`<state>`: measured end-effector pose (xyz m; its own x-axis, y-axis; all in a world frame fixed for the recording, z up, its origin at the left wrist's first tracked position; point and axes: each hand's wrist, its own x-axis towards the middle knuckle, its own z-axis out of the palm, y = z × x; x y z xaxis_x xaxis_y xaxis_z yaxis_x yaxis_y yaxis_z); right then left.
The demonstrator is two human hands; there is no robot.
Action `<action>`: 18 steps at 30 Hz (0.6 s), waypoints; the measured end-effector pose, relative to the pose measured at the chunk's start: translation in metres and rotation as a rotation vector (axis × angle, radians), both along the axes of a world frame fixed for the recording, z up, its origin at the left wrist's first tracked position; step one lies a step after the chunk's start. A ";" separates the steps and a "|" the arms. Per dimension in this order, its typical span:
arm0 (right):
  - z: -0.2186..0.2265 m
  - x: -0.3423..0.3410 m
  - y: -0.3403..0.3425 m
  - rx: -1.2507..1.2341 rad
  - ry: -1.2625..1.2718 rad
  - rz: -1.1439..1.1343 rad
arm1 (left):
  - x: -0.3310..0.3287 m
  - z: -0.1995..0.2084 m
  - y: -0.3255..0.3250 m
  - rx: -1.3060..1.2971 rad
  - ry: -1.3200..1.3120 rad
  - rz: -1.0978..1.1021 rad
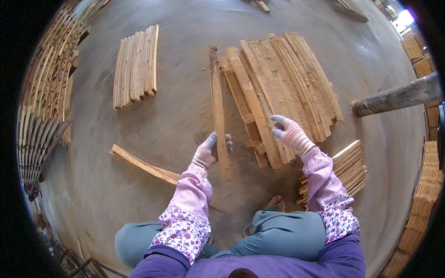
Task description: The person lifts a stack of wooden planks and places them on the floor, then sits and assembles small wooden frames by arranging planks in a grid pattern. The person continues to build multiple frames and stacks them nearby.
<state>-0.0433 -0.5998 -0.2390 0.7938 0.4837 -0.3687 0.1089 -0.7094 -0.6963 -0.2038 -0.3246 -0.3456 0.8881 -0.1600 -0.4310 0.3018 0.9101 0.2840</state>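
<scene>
Left hand (206, 153): closed round a single long board (217, 95), gripped near its near end, thumb on the left face, fingertips showing past the right edge. Board lies just left of the wide stack of boards (289, 83), its length running away from the person. Cannot tell whether the far end bears on the floor (178, 111).

Right hand (295, 135): nothing held; thumb and fingers well parted, over the near part of the wide stack. Contact with the wood not certain from this view.

Handling note (judgement): a grip this close to one end leaves a long free length that may swing; a second hold farther along should steady it. Keep the board parallel to its neighbours, and fingers out from between the edges. Rough faces look likely to splinter, so lift rather than slide through the glove.

Pose: both forearms reach forward from the near side. Left wrist roughly in line with its forearm, palm turned toward the board. Right forearm angles inward, hand pointing far and left, palm seemingly turned inward
</scene>
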 end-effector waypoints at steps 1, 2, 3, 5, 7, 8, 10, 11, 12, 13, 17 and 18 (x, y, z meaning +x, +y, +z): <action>-0.005 -0.001 -0.006 0.061 0.025 -0.055 | 0.000 0.001 0.002 0.031 -0.008 -0.017; -0.005 -0.002 -0.003 0.076 0.045 -0.078 | 0.002 0.001 0.004 0.063 -0.017 -0.035; -0.004 -0.002 -0.001 0.082 0.056 -0.033 | 0.003 0.002 0.007 0.095 -0.027 -0.055; 0.003 0.001 0.009 0.060 0.024 0.003 | 0.004 0.003 0.012 0.200 -0.129 -0.100; 0.009 0.009 0.024 0.132 -0.001 -0.017 | -0.002 0.008 0.022 0.393 -0.137 -0.143; 0.015 0.016 0.020 0.152 -0.029 -0.045 | -0.001 0.009 0.021 0.430 -0.101 -0.156; 0.023 0.038 0.011 0.275 -0.045 -0.166 | 0.006 0.011 0.024 0.562 -0.107 -0.234; 0.026 0.048 0.008 0.339 -0.050 -0.217 | 0.005 0.008 0.029 0.630 -0.105 -0.265; 0.030 0.060 0.005 0.401 -0.069 -0.296 | 0.006 0.006 0.034 0.661 -0.096 -0.287; 0.034 0.067 0.001 0.441 -0.081 -0.356 | 0.007 0.008 0.039 0.654 -0.079 -0.313; 0.062 0.077 -0.017 0.448 -0.107 -0.477 | 0.021 0.033 0.055 0.654 -0.065 -0.500; 0.067 0.077 -0.021 0.390 -0.085 -0.445 | 0.024 0.039 0.064 0.690 -0.057 -0.566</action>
